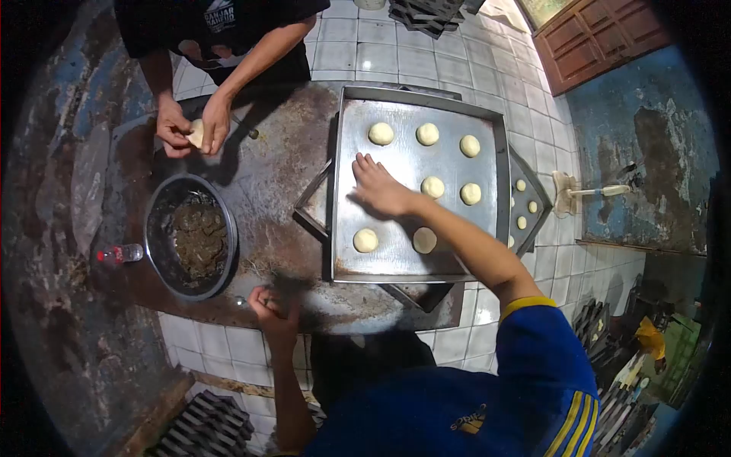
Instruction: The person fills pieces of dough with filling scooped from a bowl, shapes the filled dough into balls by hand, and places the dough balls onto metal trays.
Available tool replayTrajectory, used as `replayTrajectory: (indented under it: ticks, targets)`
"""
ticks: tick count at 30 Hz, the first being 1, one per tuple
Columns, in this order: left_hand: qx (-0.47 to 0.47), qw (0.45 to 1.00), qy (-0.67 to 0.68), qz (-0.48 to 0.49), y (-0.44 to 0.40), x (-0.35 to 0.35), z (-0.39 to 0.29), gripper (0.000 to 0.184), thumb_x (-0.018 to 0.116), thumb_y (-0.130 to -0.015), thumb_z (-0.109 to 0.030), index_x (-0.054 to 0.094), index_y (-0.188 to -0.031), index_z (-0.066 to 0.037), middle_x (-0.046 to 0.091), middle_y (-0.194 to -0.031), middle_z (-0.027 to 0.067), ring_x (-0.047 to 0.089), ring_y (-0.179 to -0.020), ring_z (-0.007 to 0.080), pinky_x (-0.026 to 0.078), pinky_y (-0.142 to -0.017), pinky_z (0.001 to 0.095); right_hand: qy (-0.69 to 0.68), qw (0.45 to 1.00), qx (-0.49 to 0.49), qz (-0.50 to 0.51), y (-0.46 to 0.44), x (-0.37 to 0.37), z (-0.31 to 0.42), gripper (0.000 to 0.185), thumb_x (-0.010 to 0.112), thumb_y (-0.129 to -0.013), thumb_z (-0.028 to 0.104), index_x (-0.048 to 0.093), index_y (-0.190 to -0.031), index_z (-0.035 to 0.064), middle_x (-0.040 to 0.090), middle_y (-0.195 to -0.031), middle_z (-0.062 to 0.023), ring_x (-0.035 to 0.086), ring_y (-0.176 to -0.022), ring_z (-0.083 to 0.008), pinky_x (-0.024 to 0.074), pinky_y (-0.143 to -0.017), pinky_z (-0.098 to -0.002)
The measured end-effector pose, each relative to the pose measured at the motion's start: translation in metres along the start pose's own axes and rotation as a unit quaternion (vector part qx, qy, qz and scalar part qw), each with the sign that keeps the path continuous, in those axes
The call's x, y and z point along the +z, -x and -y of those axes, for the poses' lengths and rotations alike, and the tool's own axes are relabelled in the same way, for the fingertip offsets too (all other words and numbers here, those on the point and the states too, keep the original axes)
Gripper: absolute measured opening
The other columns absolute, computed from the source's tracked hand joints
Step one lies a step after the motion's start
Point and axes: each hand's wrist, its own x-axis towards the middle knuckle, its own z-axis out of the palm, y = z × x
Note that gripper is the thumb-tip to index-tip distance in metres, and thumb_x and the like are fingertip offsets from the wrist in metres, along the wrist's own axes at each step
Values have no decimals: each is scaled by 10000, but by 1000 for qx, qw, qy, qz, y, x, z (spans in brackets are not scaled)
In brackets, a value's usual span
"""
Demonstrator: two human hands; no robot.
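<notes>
Now, the right hand (pixel 378 189) is down low over the big metal tray (pixel 400 160), palm facing the metal, fingers stretched out and only slightly apart; whether anything sits under that palm, I cannot tell. And that's where trouble could start: bear down too hard or off-centre, and any dough caught beneath could be squashed lopsided. Watch the forearm (pixel 476 247) too, slanting right across the tray; should it dip, it could smear or shove one of the dough balls (pixel 432 187) beside it. Then the footing: metal frames (pixel 311 199) jut out at an angle beneath the tray, so a heavy lean on one edge might rock it and send the balls rolling.

Lovely-looking dough, spaced in loose rows on that tray over the bench (pixel 259 183): pale creamy yellow, plump, smooth, nearly round. One near ball (pixel 424 240), close to the forearm, looks flatter and duller, though perhaps that's only shadow.

Over at the bench's near edge, the left hand (pixel 274 308) has its fingers curled; holding something or not, I cannot tell. Across the way, a co-worker's hands (pixel 216 126) pinch a piece of dough (pixel 198 135) beyond the bowl (pixel 160 209) of dark brown mixture (pixel 199 240).
</notes>
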Motion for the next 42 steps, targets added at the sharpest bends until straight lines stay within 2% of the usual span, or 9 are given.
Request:
replayTrajectory:
  ticks: [3, 6, 9, 12, 15, 19, 25, 30, 42]
  targets:
    - [-42, 996, 77, -36, 15, -11, 15, 678, 766, -895, 30, 388, -1447, -81, 548, -1100, 21, 453, -775, 59, 408, -697, 211, -639, 755, 144, 28, -7, -65, 7, 782, 176, -1156, 560, 218, -1678, -20, 233, -1756, -186, 157, -1648, -293, 142, -1339, -443]
    - [-46, 992, 107, -50, 19, -5, 2, 630, 746, -923, 16, 391, -1436, -69, 552, -1095, 17, 454, -780, 53, 414, -701, 217, -202, 970, 104, 88, -15, -63, 10, 773, 315, -1141, 531, 267, -1654, -46, 266, -1725, -256, 208, -1631, -348, 192, -1329, -476]
    - [28, 999, 28, -27, 17, 18, -17, 594, 731, -939, 14, 401, -1428, -58, 566, -1113, 22, 479, -802, 61, 437, -721, 229, 140, 988, 1, -59, 12, 2, 29, 797, 363, -1117, 532, 269, -1646, -57, 222, -1732, -281, 169, -1632, -404, 156, -1336, -497]
    - [79, 997, -1, 2, 7, 45, -51, 570, 717, -945, 26, 418, -1425, -47, 586, -1125, 32, 524, -846, 78, 462, -759, 235, -220, 974, 58, -1, -13, 2, -4, 845, 248, -1122, 604, 198, -1674, -33, 136, -1770, -228, 90, -1654, -346, 76, -1347, -455]
    - [45, 989, 127, 65, -5, 71, -53, 556, 710, -939, 46, 449, -1423, -34, 618, -1173, 58, 584, -927, 98, 493, -826, 240, -680, 715, 91, -134, -7, -47, -10, 830, 181, -1133, 633, 258, -1677, 12, 248, -1753, -179, 192, -1635, -294, 132, -1338, -422]
    - [76, 971, 119, 193, -39, 120, -93, 511, 688, -956, 12, 503, -1432, -2, 640, -1342, 150, 659, -1143, 183, 535, -989, 318, -650, 719, 182, -165, 39, -89, 18, 755, 276, -1148, 594, 427, -1609, 15, 445, -1651, -158, 415, -1525, -275, 291, -1284, -421]
    - [236, 955, -19, 179, -105, 196, -144, 500, 635, -1003, -100, 490, -1461, 39, 579, -1435, 250, 586, -1349, 390, 474, -1136, 477, -474, 829, 139, -263, 52, 5, 28, 722, 346, -1162, 504, 306, -1652, -24, 345, -1706, -197, 305, -1592, -330, 198, -1313, -413]
    - [342, 825, -348, 287, -147, 254, -81, 807, 561, -1064, -427, 255, -1667, 13, 189, -1755, 251, 174, -1631, 403, 166, -1314, 550, -571, 702, 107, -412, 123, -63, 34, 742, 332, -1148, 547, 295, -1660, 11, 344, -1710, -183, 297, -1601, -300, 198, -1314, -423]
    - [369, 810, -380, 252, -132, 258, -83, 829, 603, -1043, -420, 250, -1682, -28, 177, -1749, 275, 189, -1620, 433, 201, -1297, 576, -630, 492, 138, -585, 428, -56, 30, 739, 298, -1136, 606, 385, -1616, 51, 403, -1672, -193, 359, -1568, -316, 287, -1288, -458]
